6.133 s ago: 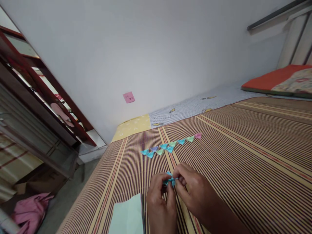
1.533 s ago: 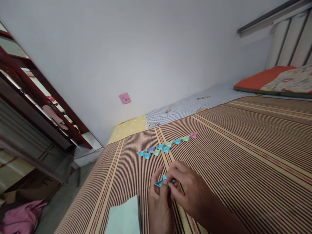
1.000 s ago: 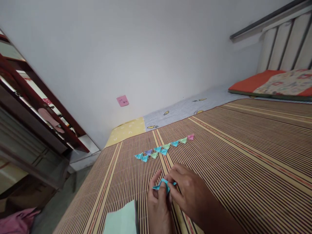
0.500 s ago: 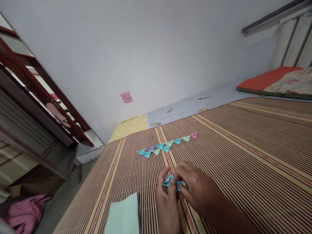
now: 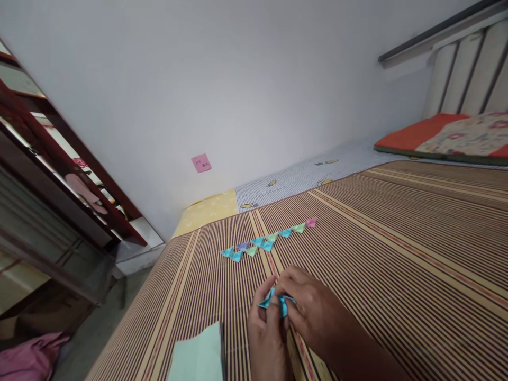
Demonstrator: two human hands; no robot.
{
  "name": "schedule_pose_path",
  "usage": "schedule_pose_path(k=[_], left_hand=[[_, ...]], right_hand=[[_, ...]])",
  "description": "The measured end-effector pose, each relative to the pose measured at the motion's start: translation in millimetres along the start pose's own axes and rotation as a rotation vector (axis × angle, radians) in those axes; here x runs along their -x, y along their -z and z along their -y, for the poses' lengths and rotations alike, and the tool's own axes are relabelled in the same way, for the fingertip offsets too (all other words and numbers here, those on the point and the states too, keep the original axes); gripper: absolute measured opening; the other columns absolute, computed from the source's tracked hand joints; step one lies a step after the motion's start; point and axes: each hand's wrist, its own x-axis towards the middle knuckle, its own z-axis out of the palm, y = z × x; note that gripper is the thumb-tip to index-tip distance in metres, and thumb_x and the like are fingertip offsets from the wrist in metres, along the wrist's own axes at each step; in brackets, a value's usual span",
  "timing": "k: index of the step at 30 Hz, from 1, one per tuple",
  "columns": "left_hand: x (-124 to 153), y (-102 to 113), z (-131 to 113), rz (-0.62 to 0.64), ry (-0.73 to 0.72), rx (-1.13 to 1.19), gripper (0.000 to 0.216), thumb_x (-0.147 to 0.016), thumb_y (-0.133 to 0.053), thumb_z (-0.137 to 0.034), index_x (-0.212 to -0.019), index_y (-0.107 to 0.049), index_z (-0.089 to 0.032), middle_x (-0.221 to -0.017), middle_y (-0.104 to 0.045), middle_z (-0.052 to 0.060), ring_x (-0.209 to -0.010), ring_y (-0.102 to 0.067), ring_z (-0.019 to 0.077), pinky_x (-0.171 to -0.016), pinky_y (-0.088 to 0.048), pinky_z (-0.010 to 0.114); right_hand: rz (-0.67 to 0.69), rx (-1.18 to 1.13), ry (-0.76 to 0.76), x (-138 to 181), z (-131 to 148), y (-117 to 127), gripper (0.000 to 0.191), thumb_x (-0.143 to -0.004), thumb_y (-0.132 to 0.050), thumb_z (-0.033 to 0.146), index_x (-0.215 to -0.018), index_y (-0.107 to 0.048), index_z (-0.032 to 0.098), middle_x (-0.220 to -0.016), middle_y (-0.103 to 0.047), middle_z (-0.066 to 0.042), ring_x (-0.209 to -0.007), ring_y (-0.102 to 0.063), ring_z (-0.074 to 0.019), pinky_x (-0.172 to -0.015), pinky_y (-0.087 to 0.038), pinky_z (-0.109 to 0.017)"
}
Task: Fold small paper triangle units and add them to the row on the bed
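A small piece of folded blue paper (image 5: 283,306) is pinched between both hands above the striped mat (image 5: 357,254). My left hand (image 5: 266,330) grips its left side, thumb across the front. From the right, my right hand (image 5: 311,307) has its fingers and thumb closed on the other side; the fingers hide part of the paper. Beyond the hands lies a row of small folded paper pieces (image 5: 285,233) in blue, green, purple and pink, doubled up at its left end. A pale green paper sheet (image 5: 198,353) rests left of my left hand.
Behind the mat stands a white wall with a pink note (image 5: 201,163) stuck on it. An orange and floral folded quilt (image 5: 440,138) lies at the back right. The bed's left edge drops to a floor with pink cloth (image 5: 29,357).
The whole view has shifted slightly. Both hands stay on the blue paper, and my right fingers have moved further over its top.
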Motion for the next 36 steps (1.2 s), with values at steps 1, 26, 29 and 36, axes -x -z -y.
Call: schedule_pose_path(k=[1, 26, 29, 36], left_hand=[[0.2, -0.4, -0.6, -0.009, -0.007, 0.0, 0.053, -0.077, -0.078, -0.046, -0.12, -0.069, -0.016, -0.117, -0.075, 0.016, -0.111, -0.069, 0.0308, -0.094, -0.052, 0.036], [2.7, -1.4, -12.6, -0.071, 0.034, 0.178, 0.043, -0.07, -0.084, -0.035, -0.107, -0.074, -0.016, -0.109, -0.076, 0.015, -0.108, -0.071, 0.0293, -0.085, -0.058, 0.033], [4.2, -1.8, -13.0, -0.021, 0.035, 0.13, 0.046, -0.071, -0.083, -0.039, -0.109, -0.074, -0.015, -0.115, -0.075, 0.017, -0.111, -0.07, 0.031, -0.088, -0.057, 0.034], [4.2, 1.5, -12.4, -0.045, 0.0, -0.016, 0.056, -0.079, -0.076, -0.044, -0.126, -0.064, -0.015, -0.109, -0.076, 0.015, -0.104, -0.072, 0.0283, -0.087, -0.055, 0.034]], right_hand=[[0.005, 0.013, -0.003, -0.2, 1.2, -0.4, 0.025, -0.078, -0.047, -0.003, -0.087, -0.059, 0.017, -0.096, -0.058, -0.006, -0.087, -0.052, -0.0225, -0.076, -0.041, -0.037], [-0.061, -0.109, 0.16, 1.6, 5.6, 14.2, 0.023, -0.089, -0.048, 0.006, -0.086, -0.066, 0.019, -0.09, -0.06, -0.005, -0.081, -0.057, -0.0181, -0.072, -0.048, -0.031], [-0.055, -0.033, 0.14, 1.0, 7.7, 11.0, 0.018, -0.088, -0.05, 0.006, -0.08, -0.061, 0.018, -0.088, -0.059, -0.005, -0.082, -0.055, -0.0194, -0.072, -0.046, -0.032], [-0.047, 0.09, 0.069, 0.3, 2.0, 7.9, 0.014, -0.091, -0.051, 0.011, -0.086, -0.063, 0.016, -0.09, -0.058, -0.007, -0.084, -0.053, -0.0231, -0.073, -0.043, -0.038]])
